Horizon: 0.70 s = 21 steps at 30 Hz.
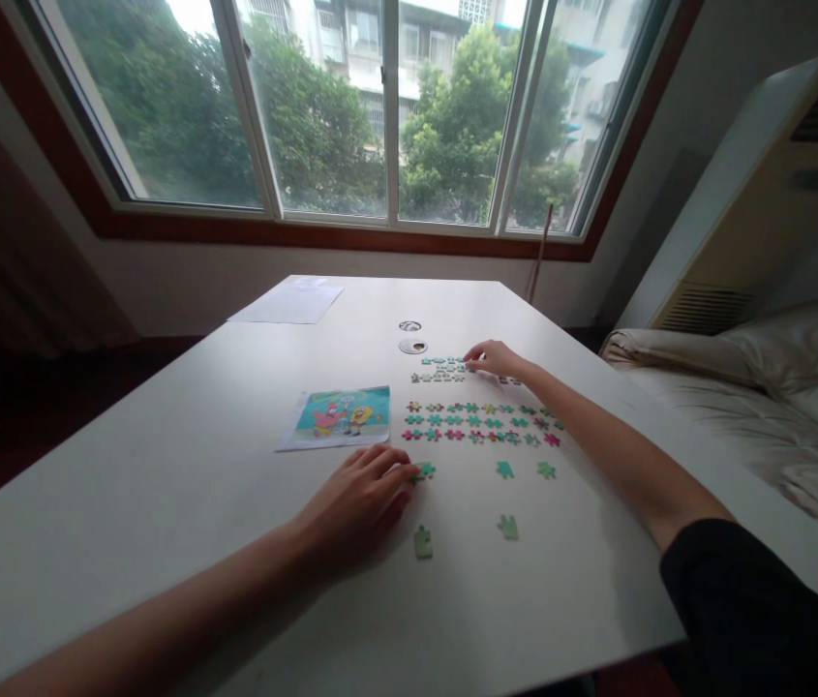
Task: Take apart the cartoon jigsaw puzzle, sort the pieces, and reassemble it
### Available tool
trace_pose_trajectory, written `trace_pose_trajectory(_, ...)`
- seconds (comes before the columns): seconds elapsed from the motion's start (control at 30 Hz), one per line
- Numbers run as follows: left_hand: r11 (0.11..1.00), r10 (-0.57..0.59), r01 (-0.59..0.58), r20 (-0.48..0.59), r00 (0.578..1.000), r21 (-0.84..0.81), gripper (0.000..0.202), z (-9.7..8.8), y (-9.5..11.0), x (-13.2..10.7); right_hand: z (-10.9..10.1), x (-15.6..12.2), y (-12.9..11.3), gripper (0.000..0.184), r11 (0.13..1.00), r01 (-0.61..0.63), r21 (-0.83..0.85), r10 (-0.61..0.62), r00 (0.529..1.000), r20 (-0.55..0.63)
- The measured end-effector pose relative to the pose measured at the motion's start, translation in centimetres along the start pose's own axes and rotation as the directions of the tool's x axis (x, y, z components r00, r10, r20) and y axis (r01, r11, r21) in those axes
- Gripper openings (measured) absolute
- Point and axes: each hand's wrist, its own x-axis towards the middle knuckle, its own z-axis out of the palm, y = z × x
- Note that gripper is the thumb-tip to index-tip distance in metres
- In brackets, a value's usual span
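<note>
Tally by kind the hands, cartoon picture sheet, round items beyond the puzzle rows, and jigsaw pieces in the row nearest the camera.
Left hand and right hand: 2
Cartoon picture sheet: 1
Round items: 2
Nearest-row jigsaw pieces: 2
Total: 7

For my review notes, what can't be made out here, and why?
All in the head view:
Right hand: whether it grips a piece; too small.
Green puzzle piece: left end, hidden by the left hand.
Puzzle rows: printed details, too small.
Paper sheet: any writing, too far away.
White table: near left corner, cut off by the picture's edge.
</note>
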Motion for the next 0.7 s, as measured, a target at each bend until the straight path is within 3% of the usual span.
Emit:
trace_pose_trajectory(0.17, 1.0, -0.009, 0.01, 0.066, 0.998, -0.017, 0.027, 0.0, -0.2, 0.0, 0.8, 1.3, -0.3, 0.027, 0.999, -0.021, 0.047, 0.018, 0.998, 0.057)
trace_pose_trajectory(0.37, 1.0, 0.002, 0.0, 0.074, 0.997, -0.03, 0.029, -0.3, -0.2, -0.1, 0.3, 1.6, -0.9, 0.026, 0.994, -0.031, 0.106, 0.026, 0.998, 0.052)
trace_pose_trajectory(0.47, 0.999, -0.001, 0.004, 0.08, 0.997, -0.042, 0.029, -0.4, -0.2, -0.1, -0.1, 0.3, -2.2, 0.019, 0.988, 0.022, 0.155, -0.027, 0.999, 0.025)
trace_pose_trajectory(0.57, 0.998, -0.003, 0.007, 0.078, 0.997, -0.054, 0.028, -0.4, -0.2, -0.1, -0.8, -2.8, -4.6, 0.02, 0.97, 0.11, 0.215, -0.12, 0.992, 0.034)
trace_pose_trajectory(0.63, 0.998, -0.002, 0.007, 0.07, 0.998, -0.067, 0.027, -0.3, -0.2, -0.2, -1.3, -5.6, -6.6, 0.021, 0.928, 0.237, 0.288, -0.28, 0.953, 0.118)
trace_pose_trajectory(0.7, 0.997, -0.001, 0.005, 0.049, 0.999, -0.072, 0.027, -0.1, -0.1, -0.3, -1.6, -8.4, -8.6, 0.02, 0.864, 0.352, 0.36, -0.457, 0.848, 0.268)
